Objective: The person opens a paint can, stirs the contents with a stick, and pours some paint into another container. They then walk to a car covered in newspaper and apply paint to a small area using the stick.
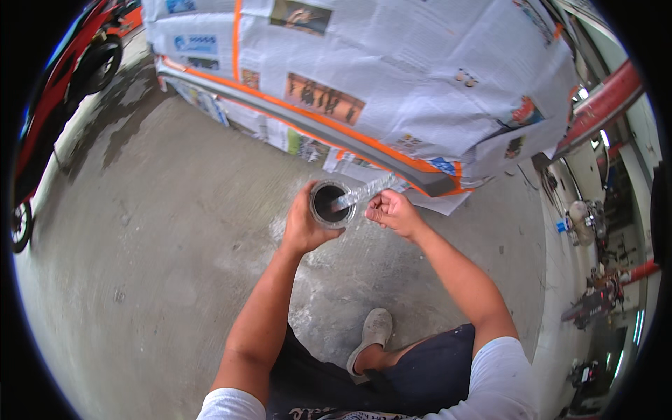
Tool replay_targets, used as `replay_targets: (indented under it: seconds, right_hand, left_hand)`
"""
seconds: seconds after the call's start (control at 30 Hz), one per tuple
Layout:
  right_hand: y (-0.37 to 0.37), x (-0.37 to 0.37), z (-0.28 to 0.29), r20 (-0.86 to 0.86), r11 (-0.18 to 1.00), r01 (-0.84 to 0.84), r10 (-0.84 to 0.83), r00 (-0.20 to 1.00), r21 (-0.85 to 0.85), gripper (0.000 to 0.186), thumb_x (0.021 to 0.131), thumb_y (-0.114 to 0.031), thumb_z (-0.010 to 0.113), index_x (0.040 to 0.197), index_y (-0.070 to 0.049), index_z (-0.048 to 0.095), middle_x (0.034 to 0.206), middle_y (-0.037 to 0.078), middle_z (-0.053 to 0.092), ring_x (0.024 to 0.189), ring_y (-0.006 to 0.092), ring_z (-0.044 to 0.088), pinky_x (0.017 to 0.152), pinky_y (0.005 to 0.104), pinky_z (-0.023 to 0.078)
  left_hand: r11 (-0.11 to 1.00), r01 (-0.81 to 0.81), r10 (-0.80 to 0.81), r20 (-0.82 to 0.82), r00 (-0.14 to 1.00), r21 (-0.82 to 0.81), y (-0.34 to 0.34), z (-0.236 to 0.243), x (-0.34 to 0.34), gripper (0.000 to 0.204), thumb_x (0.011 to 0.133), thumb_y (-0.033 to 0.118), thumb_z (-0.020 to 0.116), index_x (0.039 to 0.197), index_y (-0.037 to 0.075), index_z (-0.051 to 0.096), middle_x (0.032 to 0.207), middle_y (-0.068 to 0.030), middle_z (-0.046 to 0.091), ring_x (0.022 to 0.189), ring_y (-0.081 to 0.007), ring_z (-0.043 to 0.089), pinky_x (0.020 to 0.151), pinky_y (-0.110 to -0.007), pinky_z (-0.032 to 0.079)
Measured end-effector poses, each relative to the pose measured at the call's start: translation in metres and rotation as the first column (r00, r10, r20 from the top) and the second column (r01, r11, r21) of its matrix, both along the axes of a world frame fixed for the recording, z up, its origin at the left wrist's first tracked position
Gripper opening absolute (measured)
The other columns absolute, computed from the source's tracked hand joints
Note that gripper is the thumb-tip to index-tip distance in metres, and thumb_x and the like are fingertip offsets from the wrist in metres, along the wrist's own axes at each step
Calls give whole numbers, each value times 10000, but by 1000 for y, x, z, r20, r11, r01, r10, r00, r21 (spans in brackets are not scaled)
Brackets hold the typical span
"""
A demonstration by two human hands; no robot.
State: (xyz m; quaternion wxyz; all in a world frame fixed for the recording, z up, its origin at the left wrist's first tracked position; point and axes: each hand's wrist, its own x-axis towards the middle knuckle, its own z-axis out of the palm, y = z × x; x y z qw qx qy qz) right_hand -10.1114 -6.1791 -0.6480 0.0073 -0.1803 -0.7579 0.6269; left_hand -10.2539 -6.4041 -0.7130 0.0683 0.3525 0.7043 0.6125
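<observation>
My left hand (302, 222) is wrapped round a clear plastic cup (346, 218), holding it with its mouth up. Dark grey liquid, like paint (324, 203), lies in the cup. A flat, whitish stirring stick (369, 190) smeared with grey leans out of the cup toward the right. My right hand (394, 214) is just below the stick, beside the cup, its fingers curled in a pinch. Whether anything small sits between those fingertips is hidden. Beyond the cup, a grey strip (322, 126) edged in orange tape runs along a newspaper-covered vehicle body (392, 63).
Concrete floor (175, 266) spreads below, with a wet patch at the far left. A red motorcycle (63, 91) stands at the left edge. Red metal posts (605, 101) and workshop parts (584, 220) line the right side. My shoe (376, 329) shows below the cup.
</observation>
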Motion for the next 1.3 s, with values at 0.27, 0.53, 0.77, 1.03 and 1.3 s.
replay_targets:
  seconds: [0.27,0.53,0.77,1.03,1.3]
  right_hand:
    - [14,76,16,38,920,277,-299,953,278,230,951,-232,847,1087,-52,800,911,36,759,729,100,646,597,268,537]
    - [10,104,28,-297,707,311,-149,943,635,160,935,-143,827,1062,-46,824,1068,128,800,904,242,754,711,335,591]
    - [31,115,22,-99,824,132,-92,991,552,185,903,-90,843,1073,-31,805,1113,152,803,983,334,767,855,399,624]
    - [21,114,-20,-281,775,478,-391,877,413,165,1021,-102,742,1130,21,730,985,112,782,908,221,755,795,354,633]
    - [56,111,-37,-28,570,685,-777,628,-453,270,1062,-239,721,1072,28,681,957,114,715,861,211,704,800,361,623]
  left_hand:
    - [961,275,-275,-88,957,-11,77,-8,55,1206,533,199,1034,1553,52,408,1429,-184,631,1356,-357,610,1144,-443,500]
    - [926,374,-376,-141,916,-45,117,-26,86,1219,546,178,1019,1579,84,378,1545,-169,531,1449,-422,501,1241,-621,334]
    - [943,313,-332,-241,912,-115,125,-33,82,1130,582,157,988,1550,102,407,1564,-144,509,1490,-389,460,1250,-674,295]
    - [980,174,-196,-373,907,-93,140,-22,74,1037,631,152,951,1531,99,440,1552,-127,529,1492,-357,468,1260,-657,285]
    - [1000,-19,19,-61,998,2,154,-43,57,1151,544,192,992,1526,16,418,1430,-218,604,1345,-444,560,1179,-568,411]
